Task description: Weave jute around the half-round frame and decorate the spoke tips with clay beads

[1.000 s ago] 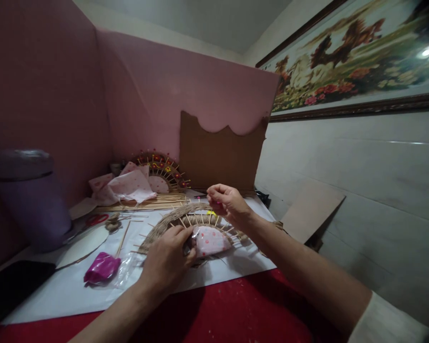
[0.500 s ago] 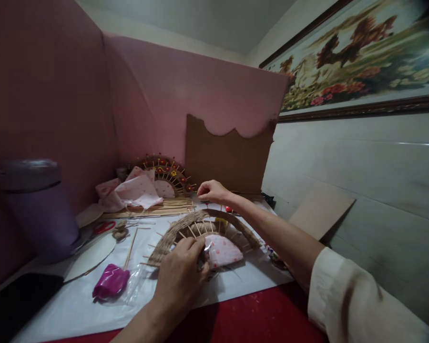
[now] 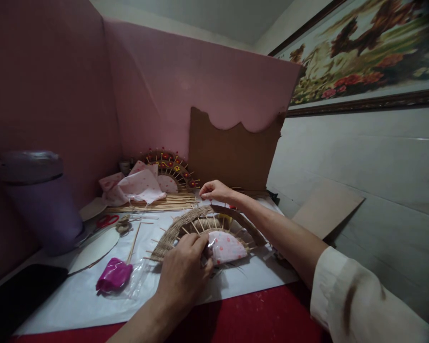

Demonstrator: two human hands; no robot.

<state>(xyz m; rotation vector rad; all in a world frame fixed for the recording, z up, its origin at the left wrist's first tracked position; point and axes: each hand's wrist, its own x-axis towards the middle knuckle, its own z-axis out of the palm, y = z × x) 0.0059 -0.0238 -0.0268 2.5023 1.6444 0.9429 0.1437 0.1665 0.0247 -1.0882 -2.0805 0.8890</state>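
My left hand (image 3: 186, 267) is closed on the lower left part of a half-round fan (image 3: 178, 229), which leans upright on the white sheet. Brown cord is woven between thin sticks along its arch, and a pink dotted cloth half-circle (image 3: 230, 248) fills its base. Some clear plastic shows by my left fingertips. Just above the top of the arch, my right hand (image 3: 216, 190) is pinched together; whatever lies between its fingertips is too small to make out. Behind the arch sits a roll of cord (image 3: 214, 222), partly hidden.
A finished-looking fan (image 3: 169, 166) with red and yellow bits stands behind, near pink cloth (image 3: 139, 186) and thin sticks (image 3: 153, 206). At left are a purple tumbler (image 3: 43, 209), red scissors (image 3: 107, 220), a magenta packet (image 3: 114, 275) and a dark flat object (image 3: 28, 295). Cardboard (image 3: 232, 157) stands at the back.
The whole view has shifted slightly, so things appear a little higher and farther right. Both hands keep nearly the same places around the fan.
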